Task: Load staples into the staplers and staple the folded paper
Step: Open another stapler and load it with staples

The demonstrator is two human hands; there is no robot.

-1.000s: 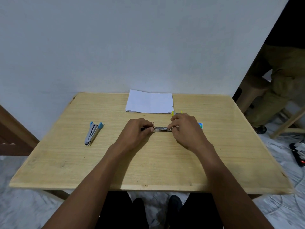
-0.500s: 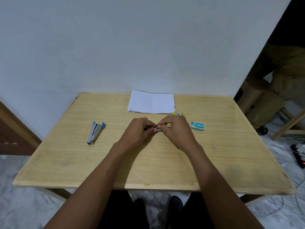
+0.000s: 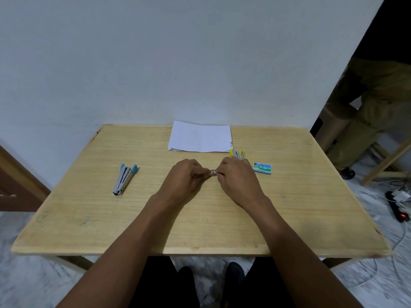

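At the table's centre, my left hand [image 3: 183, 177] and my right hand [image 3: 238, 180] meet and pinch a small silver stapler [image 3: 212, 172] from its two ends; only a short metal stretch shows between the fingers. A blue-tipped stapler [image 3: 124, 179] lies on the left of the table, apart from my hands. A yellow-tipped stapler [image 3: 237, 153] peeks out just behind my right hand. A green-and-white staple box [image 3: 262, 168] sits to the right of that hand. The folded white paper [image 3: 200, 137] lies at the back edge by the wall.
The wooden table [image 3: 200, 223] stands against a white wall. At the right a person in olive trousers [image 3: 375, 107] sits on a wooden stool. A power strip [image 3: 399, 208] with cables lies on the floor to the right.
My right hand has slid left towards my left hand, uncovering the staple box. Less of the silver stapler shows between the fingers.
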